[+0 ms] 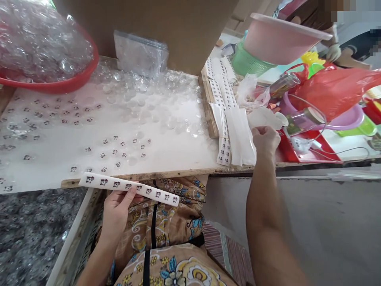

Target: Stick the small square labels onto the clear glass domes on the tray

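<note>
Pinched between the thumb and fingers of my left hand (120, 202) is a white strip of panda stickers (153, 192), held level over the front edge of the table. My right hand (266, 141) is closed in a fist, palm down, against a crumpled white sheet (263, 119); what its fingers hold, if anything, is hidden. Left of that hand lie a folded white paper strip (239, 135) and more sticker strips (224, 137). Small clear plastic discs (175, 107) cover the back of the white tabletop (175, 153), and several discs with panda stickers (114, 152) are spread nearer to me.
A red basin (89, 71) heaped with clear plastic pieces stands at back left. A wooden ledge (210, 107) borders the work surface. To the right are a red tray (324, 155), a jar (306, 119), a red bag (336, 87) and a pink basin (282, 39). Another person's gloved hand (333, 51) shows behind.
</note>
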The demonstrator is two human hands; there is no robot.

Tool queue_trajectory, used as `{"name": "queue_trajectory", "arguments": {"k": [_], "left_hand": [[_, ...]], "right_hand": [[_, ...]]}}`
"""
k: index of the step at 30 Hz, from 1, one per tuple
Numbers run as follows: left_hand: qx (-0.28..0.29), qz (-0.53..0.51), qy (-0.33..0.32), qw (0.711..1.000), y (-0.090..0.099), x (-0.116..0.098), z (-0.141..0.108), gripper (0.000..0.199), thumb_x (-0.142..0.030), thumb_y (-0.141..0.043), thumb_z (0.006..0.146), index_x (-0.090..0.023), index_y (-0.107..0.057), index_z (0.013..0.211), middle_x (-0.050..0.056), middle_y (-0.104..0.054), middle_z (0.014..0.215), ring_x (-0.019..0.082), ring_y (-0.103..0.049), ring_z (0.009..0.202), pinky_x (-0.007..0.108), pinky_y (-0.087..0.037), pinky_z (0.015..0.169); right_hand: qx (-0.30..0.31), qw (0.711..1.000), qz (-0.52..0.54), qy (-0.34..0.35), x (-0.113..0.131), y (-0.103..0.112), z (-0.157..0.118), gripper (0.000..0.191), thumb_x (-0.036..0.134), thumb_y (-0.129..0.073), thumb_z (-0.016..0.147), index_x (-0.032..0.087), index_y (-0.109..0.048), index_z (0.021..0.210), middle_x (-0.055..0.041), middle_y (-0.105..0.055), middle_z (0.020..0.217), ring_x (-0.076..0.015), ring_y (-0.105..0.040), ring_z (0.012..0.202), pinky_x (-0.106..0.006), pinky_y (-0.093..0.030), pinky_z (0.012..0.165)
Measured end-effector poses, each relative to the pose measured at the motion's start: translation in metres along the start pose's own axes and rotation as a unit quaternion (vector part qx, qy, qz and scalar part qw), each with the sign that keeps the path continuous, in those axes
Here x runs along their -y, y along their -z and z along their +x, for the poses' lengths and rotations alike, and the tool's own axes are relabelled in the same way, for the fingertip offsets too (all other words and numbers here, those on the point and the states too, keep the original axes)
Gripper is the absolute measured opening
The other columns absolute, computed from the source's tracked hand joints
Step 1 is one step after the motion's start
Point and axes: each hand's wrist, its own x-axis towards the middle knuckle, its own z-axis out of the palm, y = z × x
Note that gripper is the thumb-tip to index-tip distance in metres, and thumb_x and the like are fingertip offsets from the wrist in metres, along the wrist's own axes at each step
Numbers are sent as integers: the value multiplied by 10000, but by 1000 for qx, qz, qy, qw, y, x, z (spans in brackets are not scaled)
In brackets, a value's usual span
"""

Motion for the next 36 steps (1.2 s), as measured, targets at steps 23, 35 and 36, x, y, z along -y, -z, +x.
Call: {"name": "queue_trajectory", "arguments": {"k": [23,35,36], "left_hand": [[-143,-93,-117,978,3,-10,3,264,-394,-818,748,-157,-744,839,13,-734,740,134,-690,608,239,-606,597],[-172,-156,-94,968,12,-17,7,297,-392,-862,672,-159,-724,795,-5,-727,701,127,-689,594,254,-612,612],[-169,-159,-95,968,12,-17,8,290,-383,-863,676,-159,-727,801,-4,-730,707,127,-691,596,250,-611,607]], "right_hand": [[482,772,229,345,109,-26,-263,45,194,-603,904,219,-628,876,-31,-678,863,-157,-635,772,-277,-488,693],[466,816,280,198,120,-66,-228,126,328,-599,830,226,-534,795,4,-560,709,-150,-510,647,-301,-437,615],[485,812,271,176,120,-73,-224,144,344,-613,806,223,-538,782,16,-543,678,-140,-486,614,-292,-417,586]]}}
